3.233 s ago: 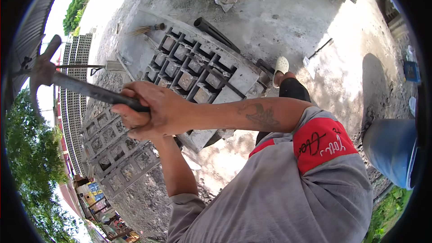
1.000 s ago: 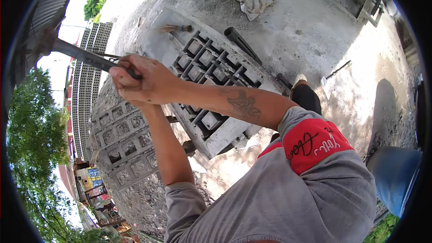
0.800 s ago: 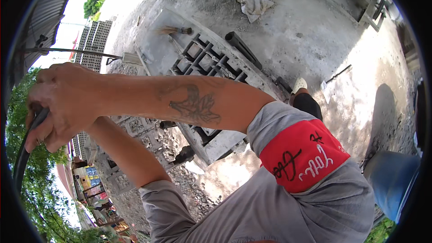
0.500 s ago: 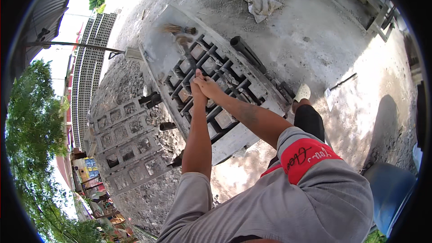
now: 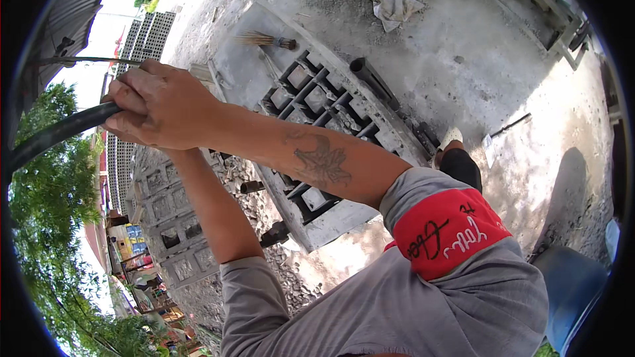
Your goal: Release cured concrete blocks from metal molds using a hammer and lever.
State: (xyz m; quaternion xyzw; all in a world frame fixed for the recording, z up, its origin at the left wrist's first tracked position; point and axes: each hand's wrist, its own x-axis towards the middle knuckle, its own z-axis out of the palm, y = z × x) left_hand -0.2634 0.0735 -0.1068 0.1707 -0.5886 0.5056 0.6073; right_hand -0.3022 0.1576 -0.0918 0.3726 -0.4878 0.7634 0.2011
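My right hand point(image 5: 159, 102) is raised at the far left, its fingers wrapped round a thick dark handle point(image 5: 63, 133). My left hand point(image 5: 177, 151) is closed just below it, mostly hidden behind the right hand and wrist. The handle runs off past the left rim, so its far end is out of view. Beyond my arms lies a grey metal mold point(image 5: 347, 219) with a lattice of black bars point(image 5: 321, 96); my right forearm covers part of it. A short straw brush point(image 5: 264, 39) rests on the mold's far end.
A black pipe point(image 5: 374, 82) lies along the mold's right side. Cast blocks point(image 5: 159, 208) cover the ground to the left, with stacked hollow blocks point(image 5: 151, 39) behind. A crumpled sack point(image 5: 391, 0) lies far off. My foot point(image 5: 451, 140) is right of the mold; a blue drum point(image 5: 569, 291) stands lower right.
Both hands have swung up and left from above the mold, carrying the dark-handled tool with them. The handle's far end has left the view, and more of the lattice's far part shows.
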